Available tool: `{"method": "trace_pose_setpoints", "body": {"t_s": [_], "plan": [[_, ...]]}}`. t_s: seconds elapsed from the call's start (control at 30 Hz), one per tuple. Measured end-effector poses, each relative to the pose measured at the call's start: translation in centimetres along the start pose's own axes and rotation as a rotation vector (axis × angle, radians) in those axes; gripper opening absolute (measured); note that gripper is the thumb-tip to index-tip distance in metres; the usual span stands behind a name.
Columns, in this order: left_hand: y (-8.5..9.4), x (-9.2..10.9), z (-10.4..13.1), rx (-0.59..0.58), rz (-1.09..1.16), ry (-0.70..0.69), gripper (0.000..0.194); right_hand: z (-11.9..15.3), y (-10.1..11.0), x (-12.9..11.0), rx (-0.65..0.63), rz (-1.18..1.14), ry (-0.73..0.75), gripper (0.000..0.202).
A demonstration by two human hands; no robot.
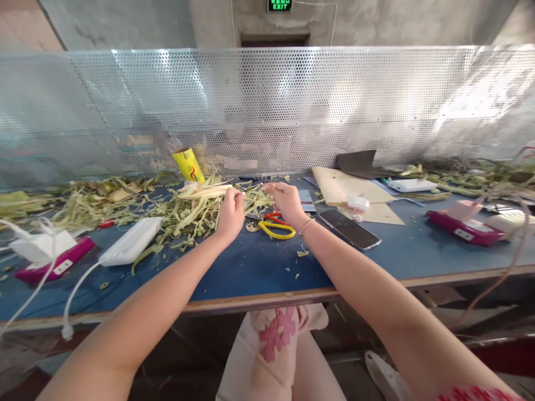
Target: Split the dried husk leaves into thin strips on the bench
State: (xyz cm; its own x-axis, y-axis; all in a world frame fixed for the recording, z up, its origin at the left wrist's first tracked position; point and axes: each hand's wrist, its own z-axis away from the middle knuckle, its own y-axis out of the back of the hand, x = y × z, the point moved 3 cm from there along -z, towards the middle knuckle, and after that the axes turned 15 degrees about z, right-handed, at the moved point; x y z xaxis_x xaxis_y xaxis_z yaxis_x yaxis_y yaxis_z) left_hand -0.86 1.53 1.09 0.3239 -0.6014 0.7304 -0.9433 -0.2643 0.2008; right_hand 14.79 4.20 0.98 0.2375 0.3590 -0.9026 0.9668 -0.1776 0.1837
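My left hand [231,213] is closed in a pinch over the heap of dried plant strips [190,214]. A bundle of pale dried leaf strips [204,191] runs leftward from its fingertips. Just to the right, my right hand [288,205] is also closed, thumb against fingers, at about the same height. Whatever is between its fingertips is too small to make out. Scissors with red and yellow handles [277,229] lie on the blue table below and between the hands, with the blades partly among the plant bits.
A yellow tube [188,165] leans behind the heap, before a perforated metal screen [267,106]. Right of my right hand lie a dark phone [350,228], cardboard [346,186] and a small white case [358,204]. A white power strip [131,242] and magenta socket blocks [463,227] trail cables.
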Motion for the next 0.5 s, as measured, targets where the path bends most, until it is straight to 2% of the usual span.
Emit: {"method": "trace_pose_setpoints", "body": {"t_s": [0.07, 0.17, 0.4, 0.5], "plan": [[-0.2, 0.0, 0.0, -0.047, 0.015, 0.019, 0.010, -0.1, -0.1, 0.3, -0.030, -0.130, -0.096, 0.028], [-0.2, -0.2, 0.0, -0.049, 0.017, 0.052, 0.011, -0.1, -0.3, 0.5, -0.061, -0.166, -0.094, 0.032], [0.5, -0.2, 0.0, 0.048, -0.016, 0.059, 0.010, 0.4, -0.9, 0.3, -0.119, 0.192, 0.076, 0.034], [0.6, -0.1, 0.1, 0.043, -0.008, 0.054, 0.011, 0.9, -1.0, -0.3, -0.066, 0.342, 0.202, 0.032]]}}
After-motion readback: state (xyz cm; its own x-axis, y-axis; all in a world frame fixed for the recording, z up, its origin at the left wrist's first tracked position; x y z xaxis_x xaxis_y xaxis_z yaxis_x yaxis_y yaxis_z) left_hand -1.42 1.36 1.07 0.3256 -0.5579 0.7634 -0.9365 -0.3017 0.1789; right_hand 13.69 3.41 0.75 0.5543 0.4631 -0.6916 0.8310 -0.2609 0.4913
